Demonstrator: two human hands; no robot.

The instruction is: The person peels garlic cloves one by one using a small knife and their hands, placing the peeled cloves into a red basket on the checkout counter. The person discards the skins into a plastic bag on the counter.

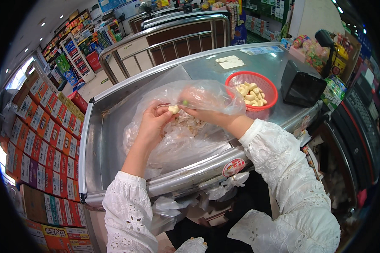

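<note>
A pale peeled garlic clove [174,109] is pinched between the thumb and fingers of my left hand [154,121]. Close beside it on the right, my right hand [205,114] is partly covered by a clear plastic bag [164,91]. Through the blurred film I cannot tell whether its fingers grip anything. A small green spot shows near those fingers. Below both hands, dry garlic skins [190,125] lie heaped in the open bag. To the right, a red plastic basket [272,85] holds many peeled garlic cloves [250,94].
The bag rests in the recessed metal part of a checkout counter [103,151]. A black device [302,80] stands right of the basket, near packaged sweets [310,52]. Stacked cartons [50,136] rise at the left. Beyond the counter runs a steel railing [167,27].
</note>
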